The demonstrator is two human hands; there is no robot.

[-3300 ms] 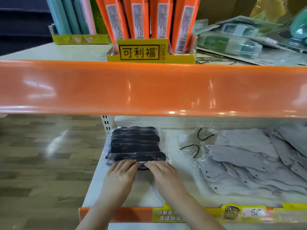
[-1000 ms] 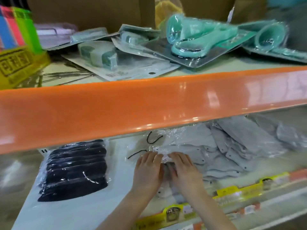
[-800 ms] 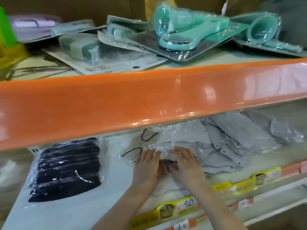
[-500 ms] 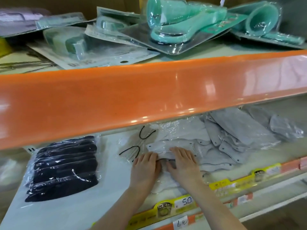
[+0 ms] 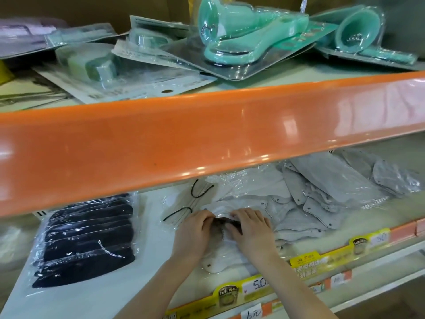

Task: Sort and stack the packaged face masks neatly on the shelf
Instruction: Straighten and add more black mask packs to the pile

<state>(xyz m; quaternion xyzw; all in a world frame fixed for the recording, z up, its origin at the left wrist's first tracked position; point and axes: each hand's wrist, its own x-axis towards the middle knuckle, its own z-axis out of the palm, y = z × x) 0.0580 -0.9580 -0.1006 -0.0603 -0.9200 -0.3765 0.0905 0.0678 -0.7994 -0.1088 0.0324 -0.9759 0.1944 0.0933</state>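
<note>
lower shelf (image 5: 96, 293), white, as i see it through the head camera:

- left hand (image 5: 193, 233): palm down on the pile of grey mask packs (image 5: 287, 217), fingers curled over the edge of the top clear bag; it looks like a pinch on the plastic, though i cannot see the fingertips themselves.
- right hand (image 5: 250, 231): just beside the left, almost touching it, fingers bent and gripping the same bag edge from the other side.
- grey mask packs: loose, overlapping heap in clear bags, spread from the middle of the shelf out to the right; one white mask end (image 5: 213, 265) sticks out toward me under the two wrists.
- black ear loops (image 5: 195, 199): inside a clear bag, just left of the hands, at the heap's left edge.
- black mask pack (image 5: 85, 240): flat stack in a clear bag, lying well apart at the left end of the shelf.
- price tags (image 5: 255, 285): yellow and orange strip along the shelf's front edge.

upper shelf, behind the orange rail (image 5: 207, 132):

- green plastic goods in blister packs (image 5: 250, 42), piled untidily.
</note>
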